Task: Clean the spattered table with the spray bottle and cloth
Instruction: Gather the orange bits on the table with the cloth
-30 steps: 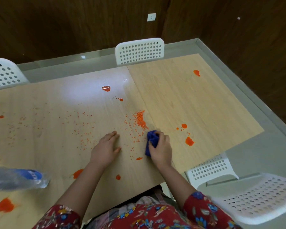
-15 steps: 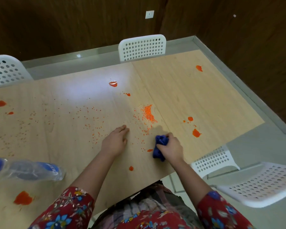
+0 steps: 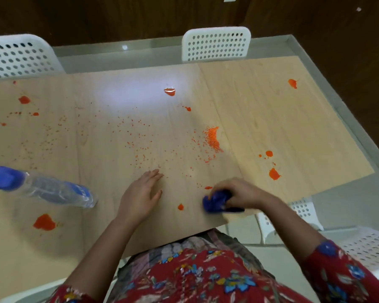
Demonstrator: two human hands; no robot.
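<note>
My right hand (image 3: 239, 192) clenches the bunched cloth (image 3: 214, 203), left hand (image 3: 140, 195) lies flat, empty; I should press firmly across the near spots (image 3: 180, 207).

Orange spatters (image 3: 212, 138) on pale wood table (image 3: 271, 119) (cloth (image 3: 214, 201) blue).

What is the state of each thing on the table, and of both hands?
spray bottle: lying on its side, no hand on it.
cloth: bunched up, on the table under the right hand.
right hand: grips the cloth.
left hand: flat on the table, holding nothing.
table: spattered with orange blots, not yet clean.
</note>
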